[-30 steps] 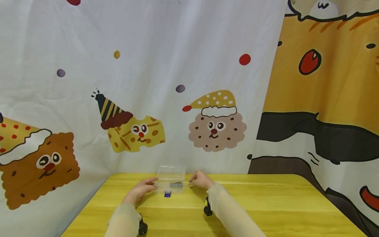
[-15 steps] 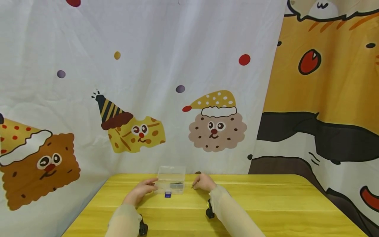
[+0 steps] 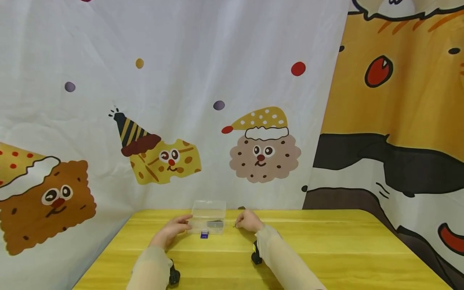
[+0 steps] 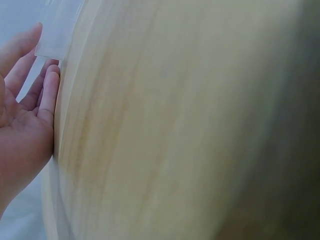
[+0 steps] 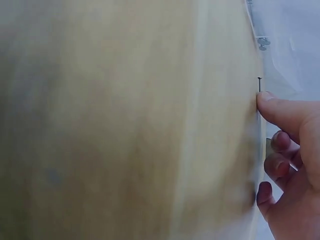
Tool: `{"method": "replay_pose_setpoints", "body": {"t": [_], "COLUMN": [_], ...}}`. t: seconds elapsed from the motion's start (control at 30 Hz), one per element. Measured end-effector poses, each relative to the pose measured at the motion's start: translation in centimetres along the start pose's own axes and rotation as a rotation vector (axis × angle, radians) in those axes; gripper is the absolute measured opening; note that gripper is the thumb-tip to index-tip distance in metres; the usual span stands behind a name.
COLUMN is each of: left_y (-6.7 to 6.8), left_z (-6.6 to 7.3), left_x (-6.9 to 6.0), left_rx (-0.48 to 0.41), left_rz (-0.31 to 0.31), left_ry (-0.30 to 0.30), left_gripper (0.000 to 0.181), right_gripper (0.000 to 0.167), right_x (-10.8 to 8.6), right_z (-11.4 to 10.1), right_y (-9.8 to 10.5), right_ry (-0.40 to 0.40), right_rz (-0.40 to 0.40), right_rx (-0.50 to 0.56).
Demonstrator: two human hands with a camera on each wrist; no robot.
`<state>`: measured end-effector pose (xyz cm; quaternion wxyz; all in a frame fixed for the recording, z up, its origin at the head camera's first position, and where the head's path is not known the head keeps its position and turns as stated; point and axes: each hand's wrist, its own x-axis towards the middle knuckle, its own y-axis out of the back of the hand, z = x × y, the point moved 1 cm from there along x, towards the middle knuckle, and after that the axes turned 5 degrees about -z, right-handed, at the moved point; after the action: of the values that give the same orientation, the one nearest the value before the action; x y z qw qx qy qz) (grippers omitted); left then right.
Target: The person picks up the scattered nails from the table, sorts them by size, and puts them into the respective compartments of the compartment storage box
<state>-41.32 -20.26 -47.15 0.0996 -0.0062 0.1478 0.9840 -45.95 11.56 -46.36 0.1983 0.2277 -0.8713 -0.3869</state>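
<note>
A clear plastic box (image 3: pixel 206 225) stands at the back of the table with its lid raised. Small dark metal pieces (image 3: pixel 215 222) lie inside on its right. My left hand (image 3: pixel 171 230) rests at the box's left side, fingers fairly straight; the left wrist view shows the thumb and fingertips at a corner of the box. To the right of the box, my right hand (image 3: pixel 249 220) pinches a small nail (image 5: pixel 259 84) between thumb and forefinger. The nail's head end sticks out past the thumb, while the rest is hidden by the fingers.
A small blue-purple piece (image 3: pixel 204 234) is at the front of the box. The yellow wood-grain table (image 3: pixel 326 245) ends at the back against a cartoon-printed cloth (image 3: pixel 261 193).
My right hand has drawn slightly right, away from the box, with the nail in its fingers. The left hand stays at the box. The head view has shifted a little.
</note>
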Motion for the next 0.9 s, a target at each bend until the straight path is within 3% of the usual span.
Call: {"method": "replay_pose_setpoints", "body": {"t": [0.17,0.4,0.73,0.9], "left_y": [0.1,0.0,0.3,0.3], "left_z": [0.4,0.6,0.2,0.3], "left_x": [0.1,0.2,-0.1,-0.2], "left_rx": [-0.012,-0.032,-0.009,-0.005], "left_rz": [-0.008,-0.006,-0.009,-0.018], "left_ry": [-0.001,0.0,-0.014,-0.006], "left_gripper": [0.054,0.054,0.054,0.054], "right_gripper": [0.008,0.01,0.013,0.013], "right_x": [0.1,0.9,2.2,2.4], "right_z": [-0.9,-2.0,-3.0,-3.3], "right_y": [0.9,2.4,4.3,4.8], "right_ry": [-0.037,-0.06,-0.101,-0.076], "right_rz": [-0.021,0.012,-0.009,-0.004], "right_rx": [0.056,0.117,0.078,0.044]}}
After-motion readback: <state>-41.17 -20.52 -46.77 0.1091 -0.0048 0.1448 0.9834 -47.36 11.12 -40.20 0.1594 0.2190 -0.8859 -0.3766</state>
